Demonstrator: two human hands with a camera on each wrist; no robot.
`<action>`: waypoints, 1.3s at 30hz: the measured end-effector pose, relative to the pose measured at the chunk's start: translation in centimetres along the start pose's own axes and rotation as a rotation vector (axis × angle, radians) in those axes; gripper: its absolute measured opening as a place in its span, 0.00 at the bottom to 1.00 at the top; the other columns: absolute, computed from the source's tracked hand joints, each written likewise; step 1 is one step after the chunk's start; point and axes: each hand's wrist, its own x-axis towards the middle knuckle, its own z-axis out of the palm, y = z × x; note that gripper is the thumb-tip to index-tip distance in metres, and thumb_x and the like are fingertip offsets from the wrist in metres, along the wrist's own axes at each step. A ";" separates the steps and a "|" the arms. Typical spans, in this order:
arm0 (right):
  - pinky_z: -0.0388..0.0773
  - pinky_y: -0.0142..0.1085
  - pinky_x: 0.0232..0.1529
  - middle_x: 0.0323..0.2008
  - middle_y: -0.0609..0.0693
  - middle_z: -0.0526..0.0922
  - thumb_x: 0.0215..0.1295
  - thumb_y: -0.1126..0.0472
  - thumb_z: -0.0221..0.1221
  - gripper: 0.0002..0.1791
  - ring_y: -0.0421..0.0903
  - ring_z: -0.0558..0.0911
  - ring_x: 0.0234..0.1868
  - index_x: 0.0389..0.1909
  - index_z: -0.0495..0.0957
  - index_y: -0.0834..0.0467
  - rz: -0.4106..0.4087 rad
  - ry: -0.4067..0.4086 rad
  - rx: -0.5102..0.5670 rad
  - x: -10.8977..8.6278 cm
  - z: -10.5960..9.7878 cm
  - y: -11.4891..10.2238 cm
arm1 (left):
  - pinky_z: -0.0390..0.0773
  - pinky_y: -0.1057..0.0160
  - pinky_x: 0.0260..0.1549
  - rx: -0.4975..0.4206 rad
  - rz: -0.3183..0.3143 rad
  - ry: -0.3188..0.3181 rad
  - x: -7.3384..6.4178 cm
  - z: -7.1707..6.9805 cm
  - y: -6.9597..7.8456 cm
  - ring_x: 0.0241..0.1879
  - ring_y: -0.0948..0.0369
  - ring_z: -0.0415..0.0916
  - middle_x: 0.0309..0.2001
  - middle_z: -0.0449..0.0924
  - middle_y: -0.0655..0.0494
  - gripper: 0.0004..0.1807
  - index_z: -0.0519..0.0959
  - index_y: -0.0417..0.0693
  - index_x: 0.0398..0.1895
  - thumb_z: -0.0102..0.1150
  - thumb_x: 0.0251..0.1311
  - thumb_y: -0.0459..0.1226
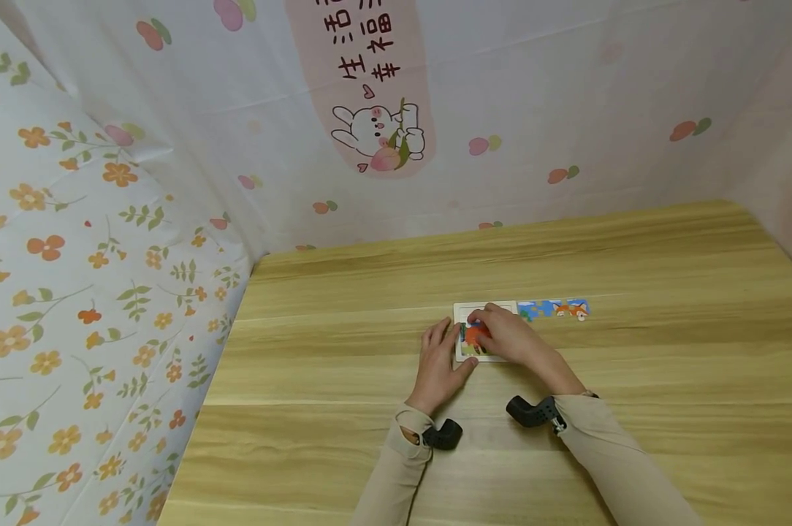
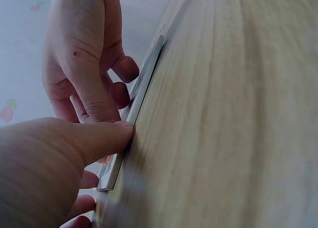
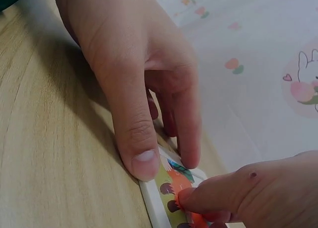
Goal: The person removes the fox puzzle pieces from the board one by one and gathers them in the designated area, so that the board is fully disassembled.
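A white-rimmed jigsaw board (image 1: 460,313) lies flat on the table, with an orange, green and blue picture partly filling it. My left hand (image 1: 438,371) grips its near left corner. In the right wrist view, the left thumb (image 3: 145,164) lies at the near rim and the index finger reaches the left side. Over the board, my right hand (image 1: 509,334) has bent fingers and pinches an orange puzzle piece (image 1: 473,335) low in the picture. The right thumb (image 3: 196,195) touches the orange part. Beneath the right palm, part of the board is hidden.
A row of loose puzzle pieces (image 1: 546,309), blue with a fox's face, lies against the board's right side. The wood-grain table (image 1: 343,380) extends around it. Printed cloth (image 1: 534,109) hangs behind the table's far edge and along the left side.
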 end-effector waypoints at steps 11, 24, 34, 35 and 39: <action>0.69 0.38 0.25 0.36 0.56 0.71 0.52 0.71 0.60 0.15 0.45 0.69 0.25 0.43 0.76 0.64 0.038 0.039 0.046 0.0 0.2 0.3 | 0.58 0.52 0.59 -0.009 -0.003 0.005 0.0 0.0 0.1 0.62 0.49 0.53 0.65 0.60 0.43 0.33 0.68 0.37 0.63 0.62 0.54 0.42; 0.66 0.36 0.23 0.38 0.57 0.69 0.52 0.71 0.61 0.15 0.45 0.67 0.24 0.42 0.76 0.62 0.037 0.068 0.053 -0.1 0.4 0.2 | 0.59 0.52 0.59 -0.026 -0.017 0.018 0.0 0.0 0.2 0.62 0.49 0.55 0.64 0.61 0.42 0.35 0.66 0.35 0.62 0.64 0.52 0.41; 0.63 0.35 0.21 0.37 0.57 0.70 0.53 0.71 0.60 0.15 0.44 0.65 0.21 0.43 0.76 0.62 0.052 0.053 0.061 -0.1 0.3 0.2 | 0.59 0.45 0.57 -0.090 0.021 0.036 0.0 0.0 0.2 0.61 0.45 0.55 0.62 0.64 0.42 0.10 0.81 0.50 0.39 0.64 0.52 0.39; 0.64 0.35 0.21 0.37 0.57 0.70 0.53 0.71 0.60 0.15 0.44 0.65 0.22 0.43 0.76 0.62 0.051 0.054 0.057 -0.1 0.3 0.2 | 0.58 0.45 0.57 -0.095 0.021 0.036 0.0 0.0 0.3 0.61 0.45 0.55 0.62 0.65 0.42 0.09 0.81 0.50 0.38 0.64 0.52 0.39; 0.66 0.36 0.22 0.35 0.55 0.71 0.53 0.70 0.61 0.15 0.45 0.68 0.24 0.43 0.75 0.61 0.035 0.050 0.034 -0.1 0.4 0.2 | 0.58 0.47 0.57 -0.099 0.019 0.044 -0.1 -0.1 0.3 0.61 0.46 0.56 0.62 0.65 0.42 0.09 0.82 0.50 0.37 0.65 0.52 0.38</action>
